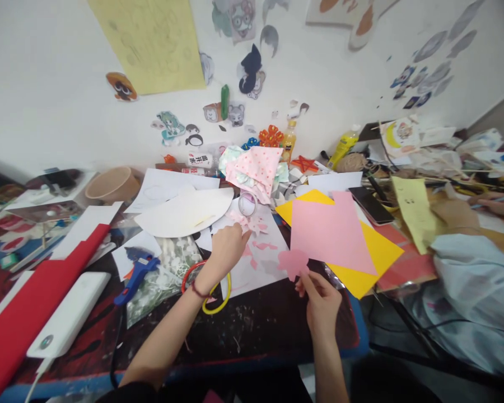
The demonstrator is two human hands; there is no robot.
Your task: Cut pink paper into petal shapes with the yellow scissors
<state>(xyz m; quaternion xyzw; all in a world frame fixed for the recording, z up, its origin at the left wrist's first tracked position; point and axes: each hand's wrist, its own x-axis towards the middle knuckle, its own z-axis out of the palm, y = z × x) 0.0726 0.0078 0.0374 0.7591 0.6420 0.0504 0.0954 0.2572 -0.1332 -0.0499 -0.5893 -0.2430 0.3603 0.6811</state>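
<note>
My right hand pinches the lower edge of a pink paper cut-out with a wavy outline, close to the table's front. My left hand reaches over a white sheet, its fingers curled down beside pale pink paper flowers; whatever those fingertips hold is hidden. Pink scraps lie on that sheet. Just behind the fingers sits a roll of clear tape. Below my left wrist are scissors with red and yellow handles, partly covered by the arm.
Pink paper overlaps yellow paper at right, beside a phone. Leftward lie a blue glue gun, a white power bank and red paper. A white fan-shaped piece lies behind. Someone's hand shows far right.
</note>
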